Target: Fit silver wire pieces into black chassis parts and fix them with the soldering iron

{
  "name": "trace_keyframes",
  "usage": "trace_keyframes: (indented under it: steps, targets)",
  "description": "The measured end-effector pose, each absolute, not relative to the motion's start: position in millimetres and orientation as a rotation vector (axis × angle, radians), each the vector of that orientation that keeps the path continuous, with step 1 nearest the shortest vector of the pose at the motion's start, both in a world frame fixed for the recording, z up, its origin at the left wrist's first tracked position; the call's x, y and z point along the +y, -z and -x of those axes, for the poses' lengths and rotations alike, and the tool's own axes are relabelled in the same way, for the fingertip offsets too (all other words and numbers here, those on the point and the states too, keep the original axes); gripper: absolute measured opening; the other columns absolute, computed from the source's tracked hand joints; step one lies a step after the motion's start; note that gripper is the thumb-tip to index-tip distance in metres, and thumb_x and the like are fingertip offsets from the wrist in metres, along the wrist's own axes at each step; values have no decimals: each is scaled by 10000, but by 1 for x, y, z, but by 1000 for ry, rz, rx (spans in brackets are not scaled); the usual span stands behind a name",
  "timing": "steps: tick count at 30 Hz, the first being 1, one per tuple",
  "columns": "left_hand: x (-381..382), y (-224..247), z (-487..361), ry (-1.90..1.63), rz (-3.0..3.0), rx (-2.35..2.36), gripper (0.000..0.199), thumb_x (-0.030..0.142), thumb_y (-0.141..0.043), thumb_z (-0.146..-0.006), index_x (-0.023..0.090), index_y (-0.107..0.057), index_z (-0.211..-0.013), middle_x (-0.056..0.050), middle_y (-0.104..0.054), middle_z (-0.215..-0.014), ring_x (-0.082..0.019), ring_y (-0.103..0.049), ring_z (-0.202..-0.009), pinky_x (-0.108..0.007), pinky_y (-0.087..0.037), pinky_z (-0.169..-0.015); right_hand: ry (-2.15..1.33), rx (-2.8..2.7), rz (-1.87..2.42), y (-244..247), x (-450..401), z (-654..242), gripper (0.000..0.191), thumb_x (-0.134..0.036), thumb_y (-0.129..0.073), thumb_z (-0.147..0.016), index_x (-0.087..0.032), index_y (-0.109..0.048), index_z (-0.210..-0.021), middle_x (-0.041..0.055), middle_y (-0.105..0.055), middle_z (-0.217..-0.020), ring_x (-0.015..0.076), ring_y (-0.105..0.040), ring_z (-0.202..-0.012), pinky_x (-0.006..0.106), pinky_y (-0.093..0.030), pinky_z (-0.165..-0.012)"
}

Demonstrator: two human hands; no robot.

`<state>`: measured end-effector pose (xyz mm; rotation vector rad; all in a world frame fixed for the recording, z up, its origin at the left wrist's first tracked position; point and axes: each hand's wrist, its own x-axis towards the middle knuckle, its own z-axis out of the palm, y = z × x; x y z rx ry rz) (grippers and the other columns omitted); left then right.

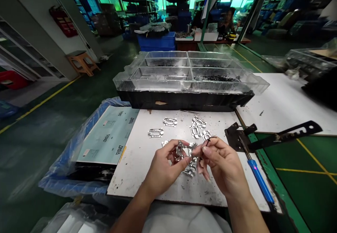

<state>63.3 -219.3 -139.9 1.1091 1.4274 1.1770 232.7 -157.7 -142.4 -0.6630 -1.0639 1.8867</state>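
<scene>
My left hand (167,166) is closed around a small silver metal frame (180,149), thumb and fingers pinching its edge. Close beside it, my right hand (219,161) pinches a small thin black part (208,141) between thumb and forefinger; its exact kind is too small to tell. Under and between the hands lie more silver metal frames (189,172), partly covered by my fingers. Farther up the white tabletop (137,166) are several loose frames, among them one at the left (155,133) and another above it (170,121).
A clear divided tray (188,84) with small black parts stands on a black tray (184,101) at the back. To the right are a black metal bracket (239,138) and a blue-handled tool (260,180). A plastic-lined bin (60,169) holding printed sheets (107,134) adjoins the left edge.
</scene>
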Motion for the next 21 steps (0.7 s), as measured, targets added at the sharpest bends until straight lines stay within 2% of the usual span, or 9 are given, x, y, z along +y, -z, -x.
trace_keyframes:
  steps: [2,3,5,7,10,15,18,21]
  targets:
    - [-222,143,-68,-1250,-1051,1350,357,400,-750,-862,182,-674,-1134,-27,-641,-851,-149,-596,-749,-226,-468,-647,-1759,-1082,709,143,-159,-230,205,-343,-786,-851,-190,-651,-862,73,-678,-1050,106,-587,-555,200,-430,-371]
    - [-224,145,-71,-1282,-1004,1305,362,416,-743,-867,178,-672,-1131,-12,-609,-797,-130,-563,-682,-220,-454,-609,-1689,-1089,732,143,-159,-229,198,-337,-801,-835,-191,-668,-849,61,-654,-1043,87,-547,-560,193,-412,-377]
    - [-228,150,-77,-1335,-883,1211,362,466,-702,-892,171,-669,-1100,18,-532,-696,-101,-485,-574,-209,-413,-527,-1600,-1084,771,144,-161,-226,186,-334,-814,-824,-199,-687,-843,26,-618,-894,68,-454,-529,184,-361,-376]
    - [-230,155,-84,-1378,-745,1124,365,511,-660,-912,167,-661,-1033,34,-480,-646,-88,-436,-513,-201,-379,-463,-1580,-1094,810,145,-164,-223,188,-348,-810,-832,-204,-695,-865,2,-587,-731,78,-427,-497,191,-335,-371]
    - [-230,158,-91,-1413,-570,1044,384,537,-675,-893,157,-634,-935,37,-474,-644,-68,-398,-469,-191,-335,-405,-1492,-1175,900,144,-170,-218,191,-352,-801,-848,-195,-714,-910,20,-632,-689,105,-480,-507,221,-376,-411]
    - [-227,156,-89,-1468,-459,1041,346,462,-736,-865,162,-572,-813,44,-444,-640,-61,-400,-518,-164,-335,-427,-1247,-1403,945,142,-176,-214,104,-305,-776,-867,-217,-740,-909,41,-696,-819,133,-559,-627,250,-444,-522]
    - [-226,156,-85,-1516,-479,1045,336,455,-725,-880,171,-561,-807,60,-407,-607,-51,-360,-493,-152,-324,-413,-1231,-1465,903,143,-175,-213,62,-273,-752,-881,-218,-738,-904,54,-705,-873,162,-615,-735,257,-480,-567]
    - [-225,159,-82,-1530,-506,1075,339,485,-705,-891,179,-571,-836,71,-392,-577,-53,-350,-450,-156,-335,-380,-1213,-1482,839,147,-173,-214,38,-204,-728,-894,-232,-737,-917,44,-707,-872,158,-636,-758,244,-491,-563]
